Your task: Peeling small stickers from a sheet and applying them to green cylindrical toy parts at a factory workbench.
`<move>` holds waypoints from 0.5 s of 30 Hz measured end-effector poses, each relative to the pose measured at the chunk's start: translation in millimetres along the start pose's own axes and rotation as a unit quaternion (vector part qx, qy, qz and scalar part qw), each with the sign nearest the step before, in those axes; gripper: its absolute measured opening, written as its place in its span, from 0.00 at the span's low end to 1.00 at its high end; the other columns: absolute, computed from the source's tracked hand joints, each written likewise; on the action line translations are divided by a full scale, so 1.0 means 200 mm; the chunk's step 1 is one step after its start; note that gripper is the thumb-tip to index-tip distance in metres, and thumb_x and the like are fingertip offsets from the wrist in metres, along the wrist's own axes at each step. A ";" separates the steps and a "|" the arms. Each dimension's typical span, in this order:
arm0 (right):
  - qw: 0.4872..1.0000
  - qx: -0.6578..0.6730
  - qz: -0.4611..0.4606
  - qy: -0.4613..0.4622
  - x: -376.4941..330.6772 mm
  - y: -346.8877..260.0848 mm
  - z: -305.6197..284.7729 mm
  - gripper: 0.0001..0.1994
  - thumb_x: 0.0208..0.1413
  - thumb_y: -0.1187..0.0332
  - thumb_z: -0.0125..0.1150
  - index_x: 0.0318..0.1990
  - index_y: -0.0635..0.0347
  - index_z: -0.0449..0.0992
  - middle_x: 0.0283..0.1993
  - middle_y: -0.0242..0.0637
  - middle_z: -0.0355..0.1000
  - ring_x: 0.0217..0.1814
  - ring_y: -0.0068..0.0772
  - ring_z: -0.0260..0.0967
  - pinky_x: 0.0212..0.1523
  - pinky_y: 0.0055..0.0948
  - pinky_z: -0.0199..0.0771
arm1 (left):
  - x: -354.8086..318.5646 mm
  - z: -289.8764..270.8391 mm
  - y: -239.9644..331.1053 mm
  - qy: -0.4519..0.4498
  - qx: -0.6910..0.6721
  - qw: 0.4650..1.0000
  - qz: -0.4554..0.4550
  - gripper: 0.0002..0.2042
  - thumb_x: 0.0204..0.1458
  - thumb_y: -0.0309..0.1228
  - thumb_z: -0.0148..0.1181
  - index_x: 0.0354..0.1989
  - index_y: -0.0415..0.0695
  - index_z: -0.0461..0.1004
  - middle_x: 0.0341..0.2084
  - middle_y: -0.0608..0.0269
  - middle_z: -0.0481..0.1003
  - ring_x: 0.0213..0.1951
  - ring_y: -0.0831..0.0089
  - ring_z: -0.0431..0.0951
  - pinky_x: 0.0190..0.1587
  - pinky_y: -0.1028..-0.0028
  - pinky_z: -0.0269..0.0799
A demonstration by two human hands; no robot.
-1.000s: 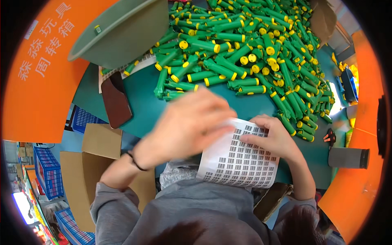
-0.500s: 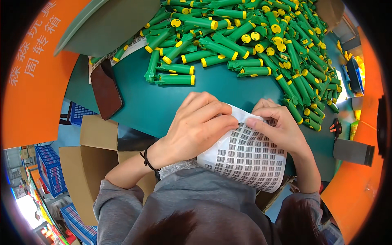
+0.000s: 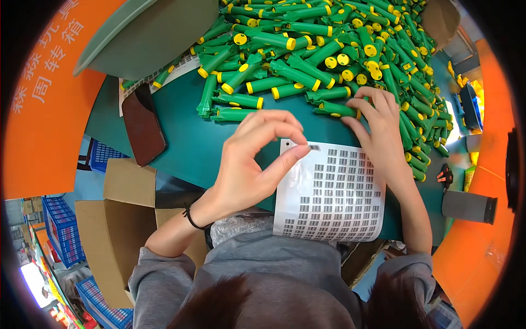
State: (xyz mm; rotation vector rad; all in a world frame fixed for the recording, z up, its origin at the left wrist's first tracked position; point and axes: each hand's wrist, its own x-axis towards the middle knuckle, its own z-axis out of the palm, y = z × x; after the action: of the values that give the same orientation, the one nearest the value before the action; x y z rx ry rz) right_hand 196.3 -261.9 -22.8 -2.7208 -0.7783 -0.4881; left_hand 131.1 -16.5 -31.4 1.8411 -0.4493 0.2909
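A small barcode sticker (image 3: 314, 147) sits pinched between the thumb and forefinger of my left hand (image 3: 249, 156). My right hand (image 3: 379, 131) has its thumb and fingers around the yellow end of a green plastic tube (image 3: 330, 108) at the near edge of the pile. Beneath and between my hands, a white sheet of barcode stickers (image 3: 334, 203) lies over the table edge, its near part curving down toward my lap. Some stickers are gone from its left side.
A large heap of green tubes (image 3: 307, 27) with yellow caps covers the far table. To the left are a dark phone (image 3: 143, 126), a grey-green bin (image 3: 148, 46) and an open cardboard box (image 3: 98, 225). Scissors (image 3: 445, 174) and a grey cup (image 3: 468, 206) stand right.
Both hands have let go of the sheet, which now lies flatter. My left hand has lifted a sticker off it. My right hand has moved forward to a green tube.
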 end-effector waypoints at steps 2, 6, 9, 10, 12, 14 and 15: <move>0.997 0.054 -0.044 0.013 -0.02 -0.07 -0.05 0.16 0.49 0.74 0.65 0.46 0.63 0.72 0.48 0.42 0.70 0.55 0.46 0.65 0.57 0.36 0.63 | 0.02 -0.01 0.02 0.004 -0.017 1.000 0.005 0.11 0.46 0.23 0.68 0.38 0.42 0.76 0.43 0.59 0.74 0.45 0.68 0.73 0.47 0.71 0.69; 0.906 0.421 0.048 -0.027 -0.17 -0.24 -0.07 0.15 0.49 0.85 0.63 0.45 0.64 0.72 0.47 0.43 0.73 0.51 0.35 0.72 0.50 0.31 0.75 | 0.03 -0.01 0.04 -0.018 -0.007 0.999 0.038 0.22 0.47 0.22 0.68 0.51 0.39 0.69 0.51 0.53 0.74 0.54 0.70 0.73 0.55 0.71 0.68; 0.852 0.521 0.050 -0.017 -0.22 -0.24 -0.04 0.17 0.51 0.87 0.61 0.49 0.66 0.70 0.50 0.44 0.71 0.53 0.33 0.71 0.50 0.29 0.77 | -0.01 0.02 0.06 -0.061 -0.156 0.981 -0.102 0.26 0.47 0.20 0.67 0.55 0.40 0.64 0.44 0.55 0.78 0.48 0.71 0.77 0.53 0.70 0.72; 0.801 0.591 0.095 -0.025 -0.23 -0.24 -0.04 0.18 0.51 0.87 0.61 0.50 0.67 0.70 0.51 0.45 0.70 0.54 0.35 0.71 0.50 0.30 0.77 | -0.02 0.02 0.06 -0.062 -0.156 0.980 -0.103 0.26 0.47 0.20 0.67 0.55 0.40 0.64 0.44 0.55 0.78 0.48 0.71 0.77 0.53 0.70 0.72; 0.769 0.627 0.123 -0.025 -0.23 -0.25 -0.04 0.18 0.51 0.87 0.60 0.50 0.67 0.70 0.52 0.45 0.69 0.54 0.35 0.70 0.51 0.30 0.77 | -0.04 0.03 0.06 -0.021 -0.131 0.989 -0.072 0.22 0.47 0.21 0.68 0.51 0.40 0.68 0.43 0.55 0.78 0.50 0.70 0.76 0.54 0.69 0.70; 0.735 0.660 0.155 -0.023 -0.25 -0.25 -0.03 0.18 0.51 0.87 0.60 0.50 0.68 0.70 0.53 0.45 0.68 0.55 0.34 0.69 0.52 0.30 0.76 | -0.01 0.01 0.07 -0.008 -0.075 0.997 -0.020 0.18 0.47 0.21 0.68 0.46 0.40 0.71 0.43 0.55 0.78 0.50 0.70 0.76 0.54 0.69 0.69; 0.754 0.644 0.129 -0.016 -0.25 -0.24 -0.02 0.18 0.51 0.86 0.61 0.50 0.69 0.71 0.53 0.45 0.68 0.55 0.34 0.70 0.54 0.31 0.75 | 0.00 0.01 0.09 0.006 -0.020 0.999 0.034 0.13 0.46 0.22 0.68 0.41 0.40 0.75 0.42 0.56 0.78 0.50 0.70 0.75 0.55 0.69 0.68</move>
State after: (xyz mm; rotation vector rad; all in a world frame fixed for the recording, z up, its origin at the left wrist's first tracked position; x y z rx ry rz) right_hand 128.8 -247.4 -31.4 -1.4541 -0.4229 0.1732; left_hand 123.5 -22.2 -16.5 1.7866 -0.5056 0.3371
